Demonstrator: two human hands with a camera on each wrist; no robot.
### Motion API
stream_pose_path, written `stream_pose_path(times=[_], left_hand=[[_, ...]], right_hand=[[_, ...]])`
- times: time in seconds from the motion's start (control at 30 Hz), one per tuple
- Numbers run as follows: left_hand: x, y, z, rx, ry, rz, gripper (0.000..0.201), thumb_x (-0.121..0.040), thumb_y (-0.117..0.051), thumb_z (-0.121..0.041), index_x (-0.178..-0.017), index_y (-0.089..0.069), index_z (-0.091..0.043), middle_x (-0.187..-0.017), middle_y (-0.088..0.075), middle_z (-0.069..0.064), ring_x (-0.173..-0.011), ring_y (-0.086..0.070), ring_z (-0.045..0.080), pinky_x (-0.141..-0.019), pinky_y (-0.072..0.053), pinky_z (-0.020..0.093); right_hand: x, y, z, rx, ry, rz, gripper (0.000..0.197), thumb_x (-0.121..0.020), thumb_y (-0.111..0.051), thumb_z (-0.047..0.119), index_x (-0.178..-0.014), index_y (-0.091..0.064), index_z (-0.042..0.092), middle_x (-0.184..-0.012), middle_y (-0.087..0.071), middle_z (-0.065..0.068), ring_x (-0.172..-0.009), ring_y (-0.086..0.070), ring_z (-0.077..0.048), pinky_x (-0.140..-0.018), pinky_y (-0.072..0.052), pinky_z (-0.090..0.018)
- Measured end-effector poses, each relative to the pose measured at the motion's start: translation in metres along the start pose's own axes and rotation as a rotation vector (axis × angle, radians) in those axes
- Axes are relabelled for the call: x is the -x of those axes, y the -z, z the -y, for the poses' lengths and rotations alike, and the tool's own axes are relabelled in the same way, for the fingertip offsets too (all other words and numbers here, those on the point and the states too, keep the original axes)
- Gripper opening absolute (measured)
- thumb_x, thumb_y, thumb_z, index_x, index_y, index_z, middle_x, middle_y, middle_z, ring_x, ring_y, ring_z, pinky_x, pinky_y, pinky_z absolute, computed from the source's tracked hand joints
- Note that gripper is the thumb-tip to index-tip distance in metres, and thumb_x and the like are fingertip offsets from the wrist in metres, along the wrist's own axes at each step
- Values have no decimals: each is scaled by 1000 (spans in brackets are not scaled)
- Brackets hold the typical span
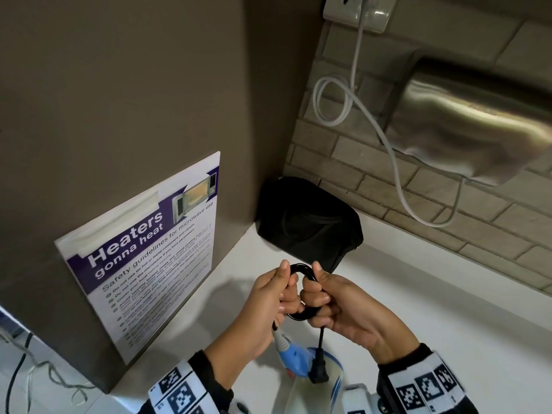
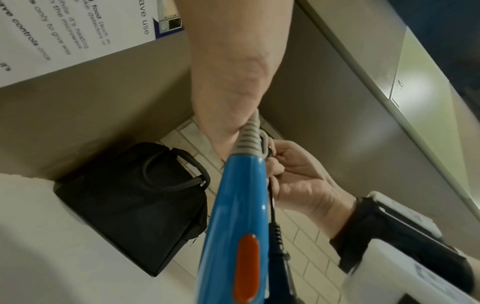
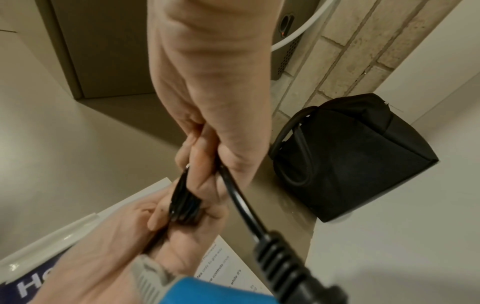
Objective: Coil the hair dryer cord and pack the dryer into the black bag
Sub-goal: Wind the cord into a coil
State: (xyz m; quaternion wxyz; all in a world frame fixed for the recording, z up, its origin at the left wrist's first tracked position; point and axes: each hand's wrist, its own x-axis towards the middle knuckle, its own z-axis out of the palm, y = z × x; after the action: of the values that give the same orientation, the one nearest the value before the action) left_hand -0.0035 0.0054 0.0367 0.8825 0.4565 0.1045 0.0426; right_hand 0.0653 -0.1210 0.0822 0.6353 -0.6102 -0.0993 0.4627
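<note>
- Left hand (image 1: 273,297) grips the left side of the coiled cord (image 1: 303,268), fingers curled round the bundled loops, thumb on top.
- Right hand (image 1: 337,303) grips the right side of the same coil, fingers wrapped round it, thumb up by the top of the loop.
- Coil is small, black, several turns, held in the air between the two hands over the white counter (image 1: 418,309).
- Dryer (image 1: 294,358) hangs below the left hand from its grey strain relief; blue handle, orange switch (image 2: 245,267) visible in the left wrist view. Whether it touches the counter: cannot tell.
- Plug (image 1: 318,373) dangles free from a short cord tail below the right hand, just beside the dryer handle.
- Bag (image 1: 310,224) sits on the counter in the back corner, against the brown panel (image 1: 134,100) and the brick wall (image 1: 448,204), beyond the hands and apart from them. Black handle loops lie on its near face. Open or zipped: cannot tell.
- Poster (image 1: 149,249) reading "Heaters gonna heat" is taped to the brown panel, left of the hands.
- Steel hand dryer (image 1: 478,121) is mounted on the brick wall, upper right; its white cable (image 1: 355,70) runs up to a wall socket (image 1: 355,11), with a slack loop hanging on the way.
- Both wrists wear black bands with printed square markers (image 1: 424,386).
</note>
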Motion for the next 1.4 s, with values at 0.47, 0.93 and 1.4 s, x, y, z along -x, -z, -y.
stream_pose_path(times=[0.47, 0.93, 1.4], left_hand=[[-7, 12, -4, 117, 53, -22, 39, -99, -35, -38, -68, -40, -15, -49, -26, -10, -39, -23, 5, -61, -42, 23], [-6, 10, -3, 128, 65, -48, 40, -100, -32, -35, -67, -39, -15, -48, -26, -10, -38, -22, 4, -59, -43, 21], [-4, 7, -3, 132, 64, -31, 36, -99, -34, -36, -73, -43, -13, -49, -27, -10, -39, -24, 4, -60, -46, 20]], right_hand=[[-28, 72, -27, 1345, 233, -470, 32, -98, -46, 18, -81, -71, 28, -81, -44, 7, -90, -49, -19, -75, -38, -24], [-32, 21, -11, -289, 139, -333, 21, -97, -47, 9, -92, -67, 4, -71, -72, -4, -65, -69, -9, -61, -57, -17], [-29, 18, -13, -351, 58, -363, 24, -97, -45, 5, -88, -67, 1, -80, -65, -10, -72, -63, -16, -59, -59, -20]])
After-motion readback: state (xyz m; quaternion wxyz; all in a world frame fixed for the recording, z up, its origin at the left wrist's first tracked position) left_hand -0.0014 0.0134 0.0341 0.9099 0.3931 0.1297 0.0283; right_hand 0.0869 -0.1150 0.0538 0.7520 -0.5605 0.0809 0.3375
